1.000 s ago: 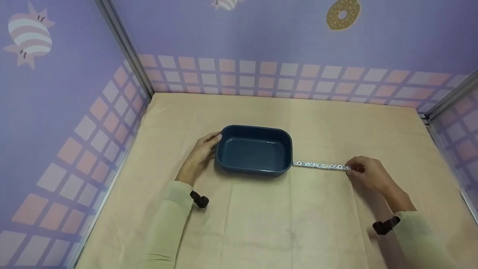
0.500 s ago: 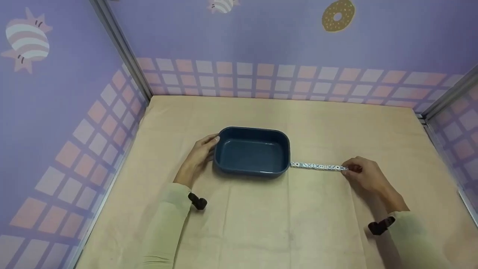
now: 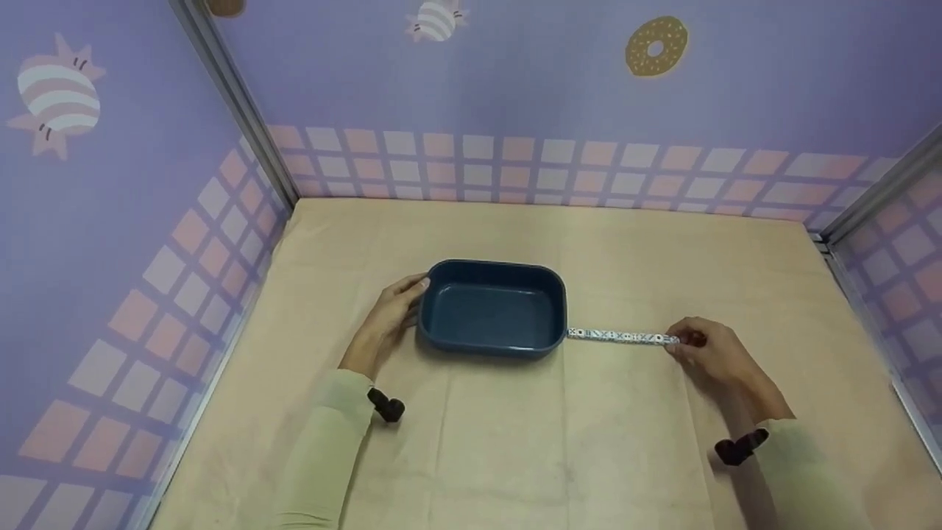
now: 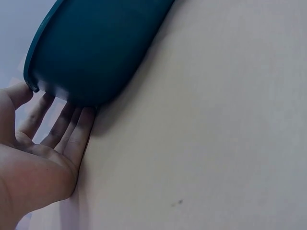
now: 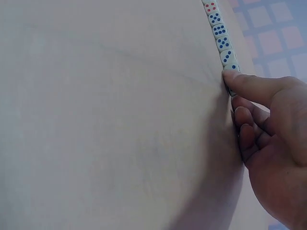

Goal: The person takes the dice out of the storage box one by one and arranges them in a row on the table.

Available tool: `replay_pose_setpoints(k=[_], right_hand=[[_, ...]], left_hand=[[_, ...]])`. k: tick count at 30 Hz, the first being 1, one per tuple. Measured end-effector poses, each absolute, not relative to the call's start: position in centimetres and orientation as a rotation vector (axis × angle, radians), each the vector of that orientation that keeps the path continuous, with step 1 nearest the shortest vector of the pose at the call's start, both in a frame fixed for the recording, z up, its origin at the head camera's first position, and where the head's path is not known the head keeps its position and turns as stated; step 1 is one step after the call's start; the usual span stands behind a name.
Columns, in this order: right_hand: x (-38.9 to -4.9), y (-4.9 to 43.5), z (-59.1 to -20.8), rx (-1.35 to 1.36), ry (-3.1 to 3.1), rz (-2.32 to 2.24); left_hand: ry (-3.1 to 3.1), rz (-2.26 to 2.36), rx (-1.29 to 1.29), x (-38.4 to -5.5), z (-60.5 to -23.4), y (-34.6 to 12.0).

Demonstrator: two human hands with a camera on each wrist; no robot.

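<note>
In the head view a dark blue rectangular dish [image 3: 493, 316] with rounded corners stands on the cloth, its inside bare. My left hand [image 3: 388, 318] is at the dish's left end. In the left wrist view, its straight fingers [image 4: 72, 132] rest along the outer wall, with the thumb at the rim. A straight row of white dice [image 3: 614, 336] runs from the dish's right end to my right hand [image 3: 714, 353]. In the right wrist view, the thumb and fingers pinch the near end of this dice row [image 5: 219, 31], whose pips are blue and red.
A beige cloth [image 3: 508, 442] with fold lines covers the table. Purple panels with pink and white squares [image 3: 478, 173] enclose the back and sides. A grey metal post [image 3: 235, 96] stands at the back left corner.
The head view has shifted slightly, so everything sits a little lower and further left. Both hands, the dish and the dice row keep nearly the same places relative to each other.
</note>
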State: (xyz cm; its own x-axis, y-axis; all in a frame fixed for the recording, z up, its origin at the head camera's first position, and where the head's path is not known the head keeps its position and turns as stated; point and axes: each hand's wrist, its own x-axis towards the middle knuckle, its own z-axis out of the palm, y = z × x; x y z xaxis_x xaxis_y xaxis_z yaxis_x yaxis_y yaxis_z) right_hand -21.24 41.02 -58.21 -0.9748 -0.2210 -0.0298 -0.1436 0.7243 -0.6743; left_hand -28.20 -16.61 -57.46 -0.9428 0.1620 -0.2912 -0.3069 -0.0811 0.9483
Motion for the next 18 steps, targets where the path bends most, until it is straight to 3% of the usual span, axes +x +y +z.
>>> replay_pose_setpoints(k=[11,18], right_hand=[[-21.0,40.6,-58.9,-0.295,2.789,-1.120],[-20.4,40.4,-57.3,-0.262,2.812,-1.144]], left_hand=[[1.938,2.072,-0.135,-27.8,-58.3,-17.1],[2.083,2.033,-0.121,-27.5,-57.6,-17.1]])
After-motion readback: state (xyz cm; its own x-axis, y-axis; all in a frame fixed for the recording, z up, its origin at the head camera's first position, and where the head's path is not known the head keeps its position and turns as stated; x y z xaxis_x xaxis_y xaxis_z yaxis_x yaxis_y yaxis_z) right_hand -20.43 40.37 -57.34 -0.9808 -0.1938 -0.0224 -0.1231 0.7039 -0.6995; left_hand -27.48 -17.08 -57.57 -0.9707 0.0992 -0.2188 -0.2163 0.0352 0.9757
